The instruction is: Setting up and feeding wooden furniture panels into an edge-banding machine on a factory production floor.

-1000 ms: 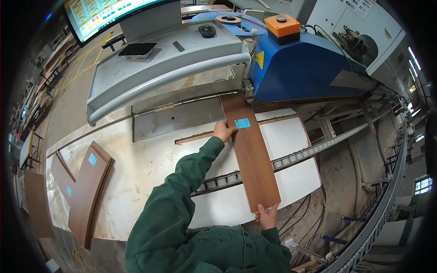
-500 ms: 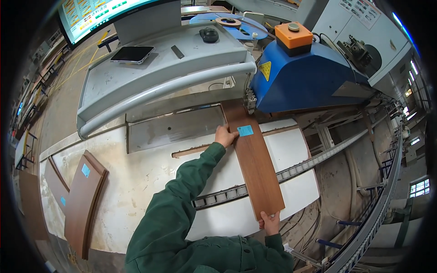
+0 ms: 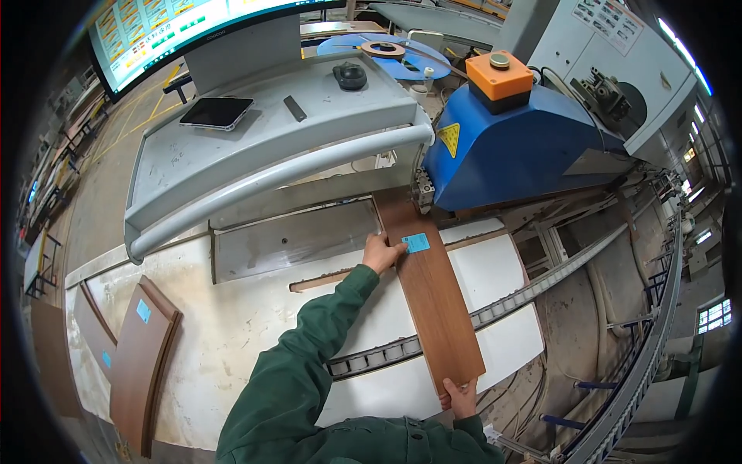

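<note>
My left hand (image 3: 380, 254) lies flat, fingers spread, on the left edge of the long brown wooden board (image 3: 430, 298) at the frame's centre, beside its small blue rectangular label (image 3: 416, 243). My right hand (image 3: 461, 397) pinches the board's near end at lower centre, grip curled around it. The board lies on the white table (image 3: 232, 340), its far end at the blue machine housing (image 3: 510, 151), which bears a yellow triangular warning sign (image 3: 449, 139).
</note>
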The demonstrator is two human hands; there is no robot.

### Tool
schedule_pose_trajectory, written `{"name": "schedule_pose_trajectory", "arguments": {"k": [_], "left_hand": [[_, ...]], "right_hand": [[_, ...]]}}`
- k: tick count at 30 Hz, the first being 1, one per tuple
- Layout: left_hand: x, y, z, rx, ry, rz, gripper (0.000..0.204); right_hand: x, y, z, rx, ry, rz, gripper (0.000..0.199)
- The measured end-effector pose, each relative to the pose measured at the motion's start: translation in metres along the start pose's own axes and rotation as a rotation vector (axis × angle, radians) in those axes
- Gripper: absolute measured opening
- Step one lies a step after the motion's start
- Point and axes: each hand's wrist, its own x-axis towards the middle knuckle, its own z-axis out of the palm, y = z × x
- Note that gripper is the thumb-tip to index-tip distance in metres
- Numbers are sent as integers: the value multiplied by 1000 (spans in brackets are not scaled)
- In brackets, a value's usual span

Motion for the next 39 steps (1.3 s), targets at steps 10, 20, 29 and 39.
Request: {"name": "schedule_pose_trajectory", "arguments": {"k": [10,20,29,39], "left_hand": [[-2,5,7,32,-14,-11,56],[-6,23,13,37,13,41,50],[-14,49,23,96,82,44,57],[1,39,48,108,68,122,55]], "right_hand": [[3,4,1,70,101,-32,59],[9,-1,-4,89,121,-58,62],[16,-11,-10,86,143,-19,72],[35,-13,-30,108,165,-54,70]]}}
